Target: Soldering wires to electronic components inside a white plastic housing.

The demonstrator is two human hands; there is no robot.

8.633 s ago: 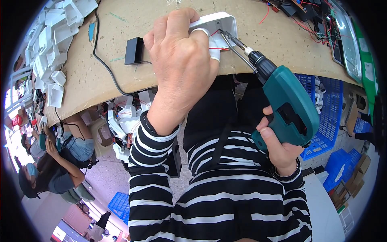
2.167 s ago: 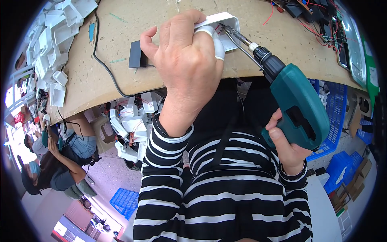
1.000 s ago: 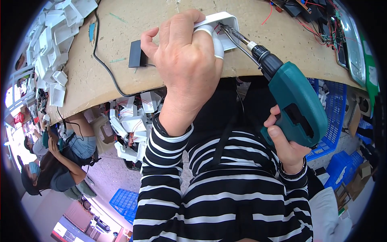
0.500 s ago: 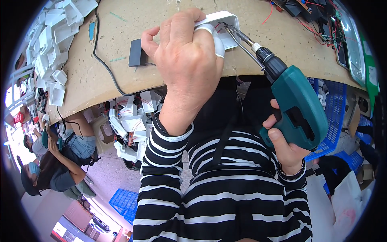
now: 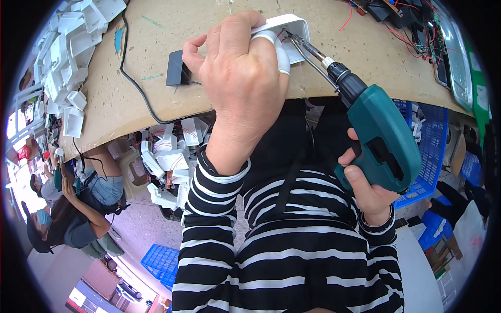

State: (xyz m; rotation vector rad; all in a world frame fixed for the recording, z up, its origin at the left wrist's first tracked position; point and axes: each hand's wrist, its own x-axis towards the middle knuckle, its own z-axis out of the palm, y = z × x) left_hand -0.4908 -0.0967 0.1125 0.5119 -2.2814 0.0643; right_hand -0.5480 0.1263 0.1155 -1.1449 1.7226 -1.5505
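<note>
My left hand [image 5: 242, 73] grips a white plastic casing [image 5: 300, 27] near the table's edge, its back toward me. White covers wrap two of its fingers. Inside the casing a bit of red wire shows, partly hidden. In my right hand [image 5: 368, 194] is a green soldering gun [image 5: 385, 120], held by the handle. Its metal tip and thin feed tube reach up and left into the casing, near the red wire. Whether the tip touches the wire I cannot tell.
A small black box [image 5: 176, 70] and a black cable [image 5: 125, 62] lie on the worktable [image 5: 360, 68]. White casings [image 5: 68, 52] are heaped at left, more [image 5: 172, 159] below the edge. Wired circuit parts [image 5: 412, 28] lie far right, above a blue crate [image 5: 432, 151]. A co-worker [image 5: 78, 214] sits left.
The soldering gun has shifted slightly up and left in my right hand, its tip still inside the casing. My left hand and the casing have barely moved.
</note>
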